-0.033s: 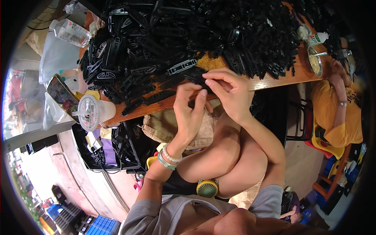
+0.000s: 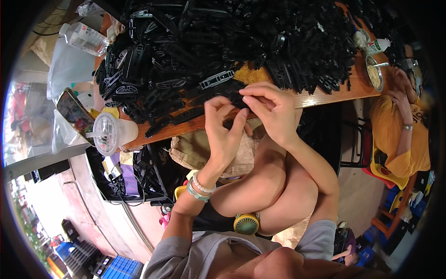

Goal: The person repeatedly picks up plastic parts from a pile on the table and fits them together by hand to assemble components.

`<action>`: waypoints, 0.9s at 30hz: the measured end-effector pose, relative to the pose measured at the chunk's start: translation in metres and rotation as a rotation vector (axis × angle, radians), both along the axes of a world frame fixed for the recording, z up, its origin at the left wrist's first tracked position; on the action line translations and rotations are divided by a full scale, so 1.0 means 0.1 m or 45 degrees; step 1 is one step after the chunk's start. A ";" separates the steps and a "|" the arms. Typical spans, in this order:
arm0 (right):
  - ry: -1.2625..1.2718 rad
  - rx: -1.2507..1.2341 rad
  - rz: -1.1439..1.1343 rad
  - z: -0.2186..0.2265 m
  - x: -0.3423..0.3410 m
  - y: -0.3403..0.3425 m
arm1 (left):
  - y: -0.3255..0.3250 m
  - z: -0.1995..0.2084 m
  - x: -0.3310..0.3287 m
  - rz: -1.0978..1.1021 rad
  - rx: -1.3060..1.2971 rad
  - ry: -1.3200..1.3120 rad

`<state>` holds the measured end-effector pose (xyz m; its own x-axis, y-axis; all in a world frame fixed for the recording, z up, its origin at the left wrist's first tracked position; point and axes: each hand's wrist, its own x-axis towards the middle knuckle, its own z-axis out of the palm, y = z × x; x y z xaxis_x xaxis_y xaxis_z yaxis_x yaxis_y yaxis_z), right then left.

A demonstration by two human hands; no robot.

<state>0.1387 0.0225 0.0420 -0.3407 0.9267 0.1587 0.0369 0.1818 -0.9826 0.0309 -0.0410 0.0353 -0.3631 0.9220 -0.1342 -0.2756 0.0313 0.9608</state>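
My left hand (image 2: 224,128) and my right hand (image 2: 273,111) meet over the near edge of the wooden table (image 2: 311,100). The fingers of both are bent into pinches, with the fingertips close together around a small black plastic part (image 2: 239,103). Its outline merges with the dark pieces behind it, so its exact shape is hidden. Just beyond my hands lies a huge heap of black plastic parts (image 2: 200,51), many long and frame-like. One greyish, slotted part (image 2: 217,80) lies at the heap's near side. Bead and green bracelets (image 2: 200,191) circle my left wrist.
A lidded plastic cup (image 2: 114,132), a phone (image 2: 74,111) and a clear bottle (image 2: 86,38) stand at left. Below is a black bin (image 2: 158,183). A metal bowl (image 2: 374,76) sits at right, near a person in an orange shirt (image 2: 399,139). A small fan (image 2: 246,223) rests on my lap.
My left hand's fingers have shifted very slightly, and the person at right has moved an arm a little. Otherwise the scene looks the same.
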 end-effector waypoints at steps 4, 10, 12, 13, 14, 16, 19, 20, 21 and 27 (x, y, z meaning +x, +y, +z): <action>-0.018 0.061 0.077 0.02 0.02 -0.04 | 0.00 0.07 -0.16 -0.052 0.027 0.030; -0.232 0.595 0.070 0.03 0.03 0.00 | -0.03 -0.01 -0.28 -0.118 -0.113 0.104; -0.290 0.760 0.066 0.02 0.05 0.02 | -0.04 0.01 -0.28 -0.136 -0.139 0.006; -0.346 0.928 0.059 0.01 0.06 0.03 | -0.04 0.03 -0.28 -0.135 -0.141 0.005; -0.345 0.927 0.060 0.01 0.07 0.03 | -0.04 0.04 -0.28 -0.138 -0.135 -0.020; -0.348 0.996 0.152 0.00 0.09 0.03 | -0.06 0.05 -0.29 -0.140 -0.129 -0.044; -0.220 0.359 0.027 0.11 0.02 -0.13 | -0.13 0.02 -0.34 -0.115 -0.096 0.060; -0.221 0.359 0.026 0.12 0.07 -0.15 | -0.15 0.02 -0.35 -0.144 -0.112 0.148; -0.330 0.148 0.206 0.11 0.15 -0.15 | -0.18 0.02 -0.36 -0.173 -0.129 0.236; -0.444 -0.135 0.647 0.05 0.24 -0.14 | -0.45 -0.04 -0.57 -0.475 -0.195 0.133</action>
